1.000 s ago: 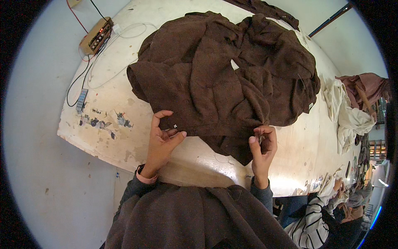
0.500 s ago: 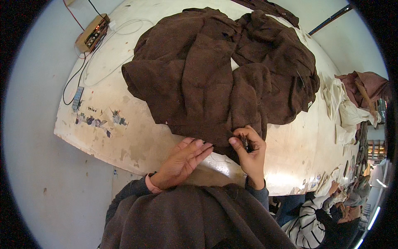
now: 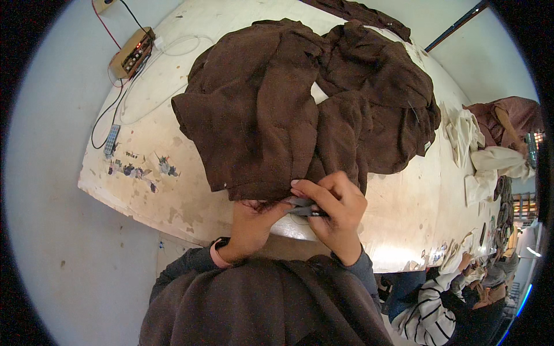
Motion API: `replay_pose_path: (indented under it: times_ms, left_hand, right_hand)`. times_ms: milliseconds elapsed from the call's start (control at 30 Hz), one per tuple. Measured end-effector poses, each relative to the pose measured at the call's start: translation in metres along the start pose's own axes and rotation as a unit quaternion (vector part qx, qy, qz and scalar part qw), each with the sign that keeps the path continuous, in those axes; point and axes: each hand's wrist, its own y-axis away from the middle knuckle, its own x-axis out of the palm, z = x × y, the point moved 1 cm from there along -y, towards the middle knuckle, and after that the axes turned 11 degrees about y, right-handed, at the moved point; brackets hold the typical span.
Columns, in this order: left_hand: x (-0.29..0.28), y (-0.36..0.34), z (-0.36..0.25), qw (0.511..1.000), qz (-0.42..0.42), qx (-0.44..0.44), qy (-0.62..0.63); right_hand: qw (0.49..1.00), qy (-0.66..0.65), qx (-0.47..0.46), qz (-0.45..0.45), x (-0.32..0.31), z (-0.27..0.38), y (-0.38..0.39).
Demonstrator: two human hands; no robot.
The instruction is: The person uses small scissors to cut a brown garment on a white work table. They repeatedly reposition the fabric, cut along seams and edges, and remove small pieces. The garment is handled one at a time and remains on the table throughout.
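A pale, stained table [image 3: 404, 213] bears a bunched heap of brown cloth [image 3: 259, 115], its near edge drawn toward the table's front. At that edge the left hand [image 3: 254, 222] pinches the cloth, while the right hand [image 3: 340, 213], fingers curled, grasps a small grey metal tool [image 3: 300, 206] lying between both hands, just beside the hem.

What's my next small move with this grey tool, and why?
I'd probably ease the thumb of the left hand slightly back: it sits right by the tip of the grey tool in the right hand, near the lower edge of the brown cloth.
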Motion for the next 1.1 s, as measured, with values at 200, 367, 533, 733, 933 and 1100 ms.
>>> replay_pose_path:
  times_ms: [200, 367, 533, 733, 933, 1100]
  left_hand:
    - [-0.013, -0.003, 0.005, 0.999, -0.022, -0.031, -0.019]
    - [-0.006, -0.004, -0.001, 0.998, -0.018, -0.029, 0.051]
    - [-0.007, -0.003, 0.004, 0.998, 0.008, -0.015, 0.06]
    - [-0.007, -0.001, 0.004, 0.997, 0.012, -0.027, 0.073]
    - [-0.012, 0.0, 0.008, 0.994, -0.002, -0.085, 0.067]
    - [-0.017, 0.002, 0.015, 0.974, 0.057, -0.049, 0.215]
  right_hand:
    - [0.979, -0.194, 0.055, -0.034, 0.004, -0.002, 0.007]
    - [0.99, -0.083, 0.106, -0.03, -0.009, 0.009, 0.0]
    - [0.997, 0.013, 0.078, -0.006, -0.012, 0.015, 0.001]
    - [0.998, 0.039, 0.046, -0.011, -0.009, 0.014, 0.0]
    - [0.998, 0.03, 0.047, -0.021, -0.007, 0.008, 0.004]
    - [0.995, 0.015, 0.096, -0.001, -0.005, 0.007, -0.001]
